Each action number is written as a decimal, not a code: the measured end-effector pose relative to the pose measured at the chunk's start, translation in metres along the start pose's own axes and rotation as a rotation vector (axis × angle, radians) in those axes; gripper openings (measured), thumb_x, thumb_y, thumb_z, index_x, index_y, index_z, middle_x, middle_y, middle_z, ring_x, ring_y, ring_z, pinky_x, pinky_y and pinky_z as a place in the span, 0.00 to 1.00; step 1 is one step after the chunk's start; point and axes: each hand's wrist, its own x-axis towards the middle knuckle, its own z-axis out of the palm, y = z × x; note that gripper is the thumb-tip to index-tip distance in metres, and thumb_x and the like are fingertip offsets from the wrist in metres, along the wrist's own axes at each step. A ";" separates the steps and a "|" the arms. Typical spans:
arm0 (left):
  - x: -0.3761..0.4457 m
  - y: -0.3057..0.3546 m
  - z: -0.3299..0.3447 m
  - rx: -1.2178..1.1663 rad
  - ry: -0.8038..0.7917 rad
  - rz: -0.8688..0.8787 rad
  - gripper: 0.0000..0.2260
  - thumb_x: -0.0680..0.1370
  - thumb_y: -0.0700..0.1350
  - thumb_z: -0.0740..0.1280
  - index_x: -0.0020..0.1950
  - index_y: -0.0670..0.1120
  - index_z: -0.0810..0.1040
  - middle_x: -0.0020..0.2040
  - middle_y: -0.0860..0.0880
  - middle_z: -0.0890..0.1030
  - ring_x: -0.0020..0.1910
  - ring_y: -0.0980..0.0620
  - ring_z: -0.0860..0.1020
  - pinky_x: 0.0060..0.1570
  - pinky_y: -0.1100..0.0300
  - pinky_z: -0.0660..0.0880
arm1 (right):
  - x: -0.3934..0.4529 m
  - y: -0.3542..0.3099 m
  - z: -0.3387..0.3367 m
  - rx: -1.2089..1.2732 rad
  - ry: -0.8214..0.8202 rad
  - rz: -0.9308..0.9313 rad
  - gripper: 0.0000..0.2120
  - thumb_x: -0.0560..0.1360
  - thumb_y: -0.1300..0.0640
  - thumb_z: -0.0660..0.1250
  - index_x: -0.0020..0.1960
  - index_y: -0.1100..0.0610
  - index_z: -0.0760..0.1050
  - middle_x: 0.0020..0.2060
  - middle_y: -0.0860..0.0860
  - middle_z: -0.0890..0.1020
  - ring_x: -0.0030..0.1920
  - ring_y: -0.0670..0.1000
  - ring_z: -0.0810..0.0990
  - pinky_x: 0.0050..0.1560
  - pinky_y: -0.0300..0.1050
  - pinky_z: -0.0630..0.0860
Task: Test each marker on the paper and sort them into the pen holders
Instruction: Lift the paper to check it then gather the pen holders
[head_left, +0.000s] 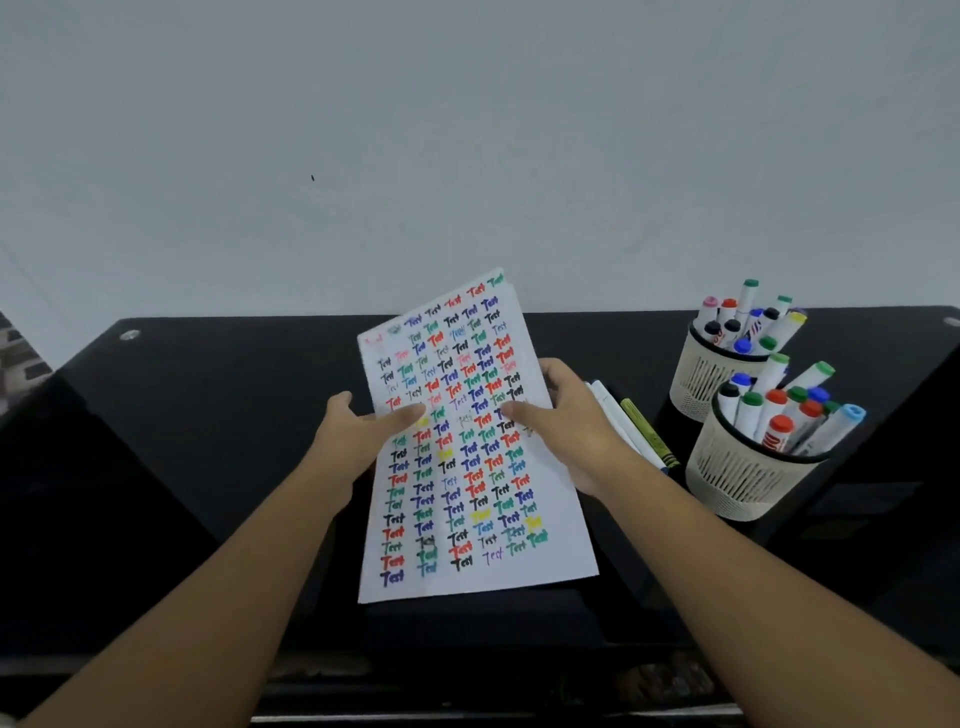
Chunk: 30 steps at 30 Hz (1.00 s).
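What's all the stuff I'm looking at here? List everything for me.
paper: one or more white sheets, covered in coloured "Test" words, held up over the table centre.
far pen holder: one, cream, back right, full of markers.
near pen holder: one, cream, front right, full of markers.
loose markers: a few, white and yellow-green, lying between paper and holders.
table: one, glossy black.
wall: pale grey, behind.
left hand: grips the paper's left edge.
right hand: grips the paper's right edge.
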 end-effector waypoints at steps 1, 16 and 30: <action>0.000 0.004 -0.006 -0.018 -0.045 -0.020 0.59 0.61 0.57 0.84 0.82 0.48 0.54 0.63 0.48 0.78 0.53 0.50 0.79 0.59 0.45 0.75 | -0.001 -0.002 0.000 0.028 0.002 -0.020 0.19 0.77 0.64 0.74 0.61 0.49 0.73 0.54 0.52 0.86 0.48 0.54 0.88 0.45 0.58 0.86; -0.029 0.017 -0.029 -0.152 -0.031 0.514 0.40 0.81 0.38 0.69 0.82 0.63 0.48 0.57 0.51 0.84 0.52 0.50 0.85 0.46 0.45 0.83 | -0.006 -0.036 0.022 0.037 0.037 -0.156 0.10 0.83 0.62 0.67 0.62 0.51 0.77 0.53 0.49 0.87 0.51 0.51 0.88 0.54 0.62 0.84; -0.016 0.033 -0.032 -0.011 -0.004 0.706 0.12 0.83 0.42 0.67 0.53 0.58 0.87 0.59 0.53 0.83 0.60 0.56 0.81 0.62 0.49 0.79 | -0.008 -0.031 0.031 -0.154 0.082 -0.502 0.36 0.84 0.63 0.65 0.82 0.38 0.52 0.67 0.33 0.76 0.61 0.35 0.80 0.61 0.42 0.80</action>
